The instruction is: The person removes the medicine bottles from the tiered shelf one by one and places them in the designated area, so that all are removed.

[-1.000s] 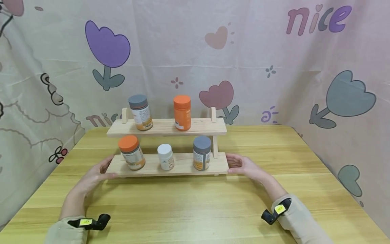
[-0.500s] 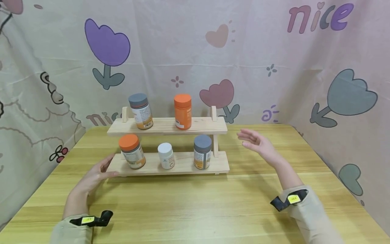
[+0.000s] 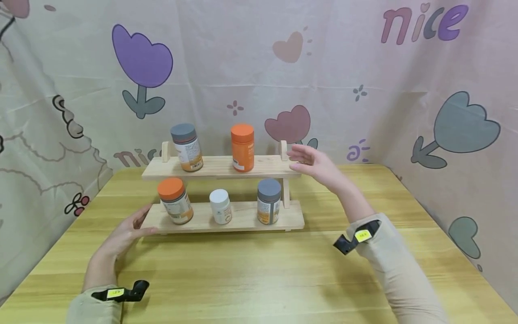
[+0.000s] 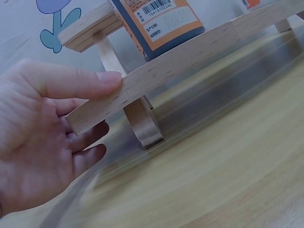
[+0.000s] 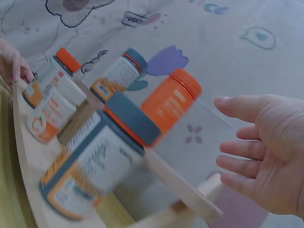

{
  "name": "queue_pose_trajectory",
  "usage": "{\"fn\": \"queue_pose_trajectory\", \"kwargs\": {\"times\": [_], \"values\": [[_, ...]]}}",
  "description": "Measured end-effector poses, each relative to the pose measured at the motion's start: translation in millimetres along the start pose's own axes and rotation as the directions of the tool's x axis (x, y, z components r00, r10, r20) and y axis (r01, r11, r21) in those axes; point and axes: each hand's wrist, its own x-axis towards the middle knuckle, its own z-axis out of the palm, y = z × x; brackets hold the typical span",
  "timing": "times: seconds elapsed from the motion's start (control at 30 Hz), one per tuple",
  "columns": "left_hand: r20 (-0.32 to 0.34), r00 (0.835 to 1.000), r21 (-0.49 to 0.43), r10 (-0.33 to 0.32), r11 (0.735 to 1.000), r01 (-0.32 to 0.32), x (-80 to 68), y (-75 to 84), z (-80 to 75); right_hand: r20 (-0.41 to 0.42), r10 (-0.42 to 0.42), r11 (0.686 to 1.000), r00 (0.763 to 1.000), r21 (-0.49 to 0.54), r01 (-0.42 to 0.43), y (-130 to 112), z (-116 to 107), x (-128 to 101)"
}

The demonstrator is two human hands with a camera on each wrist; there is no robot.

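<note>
A two-tier wooden display rack (image 3: 244, 215) stands on the table. My left hand (image 3: 126, 233) grips the left end of its lower shelf, thumb on the front edge (image 4: 147, 73) and fingers round behind and below. My right hand (image 3: 319, 168), fingers extended, is at the right end of the upper shelf (image 3: 218, 167), overlapping it in the head view and holding nothing. On top stand a grey-lidded jar (image 3: 188, 148) and an orange bottle (image 3: 243, 149). Below are an orange-lidded jar (image 3: 176, 201), a small white bottle (image 3: 220, 207) and another grey-lidded jar (image 3: 269, 202).
The wood-grain table (image 3: 226, 279) spreads in front of the rack and to both sides. A printed curtain (image 3: 226, 54) hangs behind it and along both sides. A black wrist camera (image 3: 356, 236) sits on each sleeve.
My right hand has let go of the lower shelf's right end, swung out to the right, then come up and in to the upper shelf's end. The left hand keeps its grip.
</note>
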Motion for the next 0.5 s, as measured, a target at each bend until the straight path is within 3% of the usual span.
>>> {"fn": "queue_pose_trajectory", "kwargs": {"times": [0.17, 0.5], "values": [[-0.005, 1.000, -0.001, -0.001, 1.000, 0.001, -0.8, -1.6, 0.5, -0.008, 0.004, 1.000, 1.000, 0.021, -0.004, -15.4, 14.7, 24.6], [-0.002, 1.000, -0.029, 0.008, 1.000, -0.008, -0.1, -1.7, 0.5, -0.031, 0.006, 0.999, 0.999, -0.031, -0.007, -32.3, 39.6, 64.1]]}}
